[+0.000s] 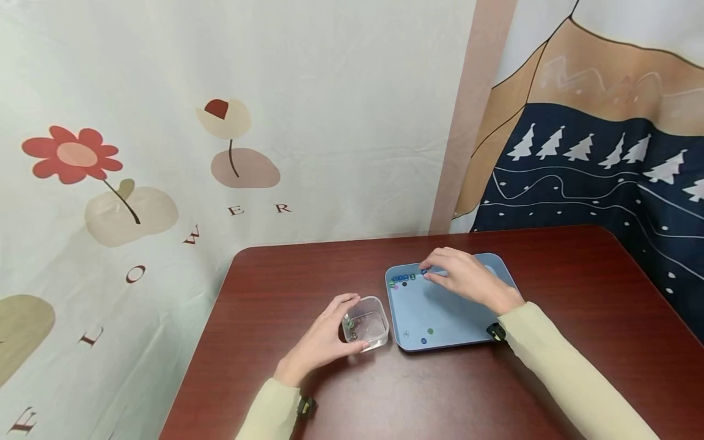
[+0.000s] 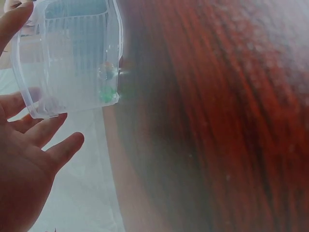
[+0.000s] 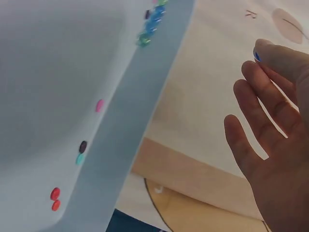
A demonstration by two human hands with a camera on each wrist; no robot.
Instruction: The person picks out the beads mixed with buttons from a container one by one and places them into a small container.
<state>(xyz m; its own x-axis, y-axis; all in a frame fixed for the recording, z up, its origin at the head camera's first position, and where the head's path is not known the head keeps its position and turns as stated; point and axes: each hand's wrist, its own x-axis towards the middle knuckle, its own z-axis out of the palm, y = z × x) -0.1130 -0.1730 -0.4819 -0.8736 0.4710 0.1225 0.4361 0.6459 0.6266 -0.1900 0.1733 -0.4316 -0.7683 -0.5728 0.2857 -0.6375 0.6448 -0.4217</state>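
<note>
On the reddish-brown worktop (image 1: 247, 305), the left hand (image 1: 321, 337) is holding a clear container (image 1: 375, 320), its grip curving round the sides; small beads (image 1: 351, 325) are lying inside. Just beside it, a blue tray (image 1: 453, 315) is carrying a bead row (image 1: 405, 277) near its far left corner. Over its far side, the right hand's (image 1: 470, 279) grip is pinching a blue bead (image 3: 257, 56).

Seen from the tray's (image 1: 445, 313) middle, the right hand (image 1: 470, 279) stood in the way at 1 o'clock, its sleeve (image 1: 566, 365) at 4, and the box (image 1: 376, 326), held by the left hand (image 1: 326, 336), at 9. The table (image 1: 451, 391) gave room to pass in from 6 o'clock.
</note>
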